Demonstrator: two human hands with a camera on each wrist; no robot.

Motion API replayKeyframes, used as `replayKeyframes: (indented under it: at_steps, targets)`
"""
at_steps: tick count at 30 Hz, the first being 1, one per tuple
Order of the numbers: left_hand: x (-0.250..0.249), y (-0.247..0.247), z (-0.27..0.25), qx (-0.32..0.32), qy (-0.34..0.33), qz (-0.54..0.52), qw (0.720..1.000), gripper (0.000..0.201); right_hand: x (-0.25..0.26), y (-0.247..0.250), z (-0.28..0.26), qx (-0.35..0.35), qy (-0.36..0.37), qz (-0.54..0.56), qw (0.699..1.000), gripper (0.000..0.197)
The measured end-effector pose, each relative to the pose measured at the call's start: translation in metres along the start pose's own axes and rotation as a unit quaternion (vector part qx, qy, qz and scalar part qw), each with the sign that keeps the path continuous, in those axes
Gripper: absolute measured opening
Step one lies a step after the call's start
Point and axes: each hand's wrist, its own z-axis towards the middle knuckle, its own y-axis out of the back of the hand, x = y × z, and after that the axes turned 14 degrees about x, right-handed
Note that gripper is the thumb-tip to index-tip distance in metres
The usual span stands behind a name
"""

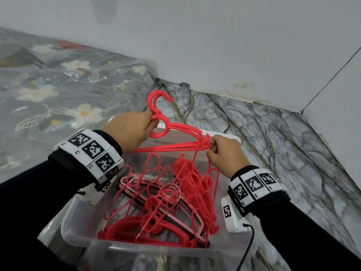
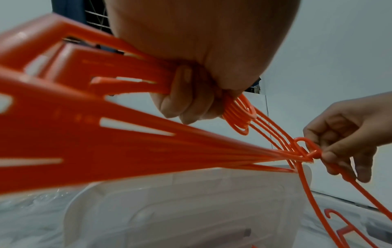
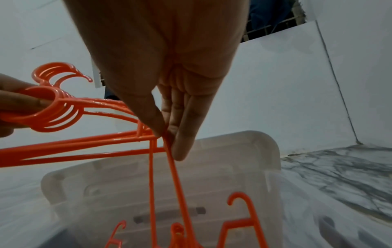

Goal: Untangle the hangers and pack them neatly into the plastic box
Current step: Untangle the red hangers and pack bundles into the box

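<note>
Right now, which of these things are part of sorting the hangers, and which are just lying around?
Part of the job:
- held bunch of red hangers, gripped by left hand
- snagged hanger, pinched by right hand
- hangers in the box
- clear plastic box

Lying about:
- floral plastic sheet
- marble floor
- box lid

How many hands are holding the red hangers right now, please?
2. The left hand grips the hanger bundle near its hooks, above the plastic box; the right hand pinches the bundle's far end.
</note>
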Motion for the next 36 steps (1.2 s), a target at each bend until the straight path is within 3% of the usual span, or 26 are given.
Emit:
replayKeyframes:
  at_steps: [5, 9, 13, 18, 20, 23, 26, 32, 36]
  targets:
    - [-0.002, 0.004, 0.0, -0.012, -0.022, 0.06, 0.998, 0.034, 0.0, 0.004, -0.004, -0.025, 0.028, -0.044, 0.998, 0.019]
    - [-0.004, -0.001, -0.001, 0.04, -0.025, 0.114, 0.992, 0.036, 0.002, 0.005, -0.002, -0.033, 0.043, -0.084, 0.995, 0.02]
    - [-0.004, -0.002, -0.002, 0.051, -0.007, 0.072, 0.996, 0.034, -0.007, 0.006, 0.003, -0.029, 0.004, -0.084, 0.996, 0.022]
    - [0.004, 0.011, -0.005, 0.002, -0.002, -0.087, 0.996, 0.029, -0.023, 0.0, 0.005, 0.045, -0.065, -0.064, 0.995, 0.015]
    - [0.004, 0.012, -0.005, -0.039, 0.009, -0.091, 0.995, 0.03, -0.025, -0.001, 0.005, 0.074, -0.064, -0.042, 0.994, 0.031]
    - [0.004, 0.012, -0.004, -0.086, 0.039, -0.096, 0.991, 0.031, -0.024, 0.005, 0.004, 0.089, -0.05, -0.021, 0.995, 0.023]
    - [0.003, 0.013, -0.003, -0.103, 0.06, -0.126, 0.985, 0.034, -0.018, 0.018, 0.001, 0.038, -0.006, 0.0, 0.999, 0.018]
    - [0.002, 0.008, -0.001, -0.069, 0.049, -0.176, 0.981, 0.043, -0.006, 0.039, -0.002, -0.041, 0.04, 0.122, 0.991, 0.019]
    - [-0.002, 0.004, -0.001, -0.024, 0.028, -0.177, 0.984, 0.066, -0.004, 0.044, -0.003, -0.058, 0.053, 0.251, 0.965, 0.03]
